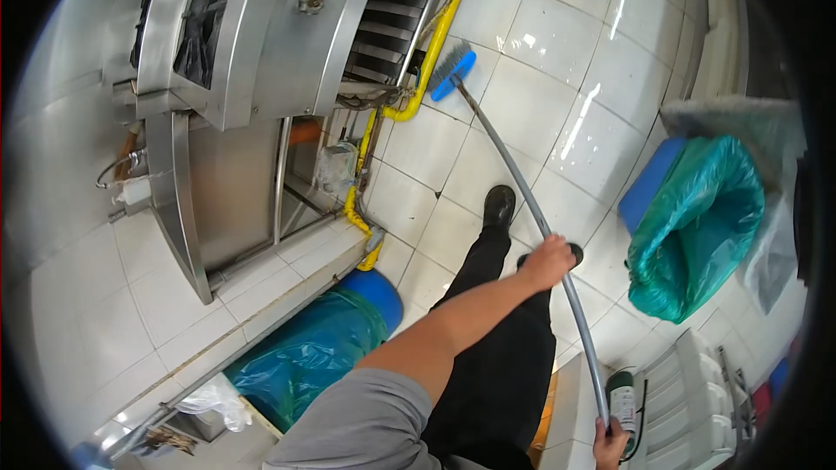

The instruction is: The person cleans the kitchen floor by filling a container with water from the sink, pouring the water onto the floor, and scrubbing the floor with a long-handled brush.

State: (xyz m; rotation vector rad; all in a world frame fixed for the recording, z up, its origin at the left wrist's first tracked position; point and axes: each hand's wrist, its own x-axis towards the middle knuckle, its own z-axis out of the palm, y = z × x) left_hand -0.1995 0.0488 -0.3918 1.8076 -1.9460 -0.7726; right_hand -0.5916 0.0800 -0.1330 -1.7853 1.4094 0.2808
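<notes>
Blue-headed, the broom [512, 165] slants over pale tiles [531, 91] to the yellow pipe [448, 21], clasped midway by the left hand [549, 263], forearm [488, 303] stretched across the legs [492, 374], and near its end by the right hand [611, 444].

I can read no words, brands, numbers or signs anywhere around me. The one label I can pick out is a white label [623, 406] on a dark green canister [619, 379], and its print is too small and blurred for me to make out.
</notes>
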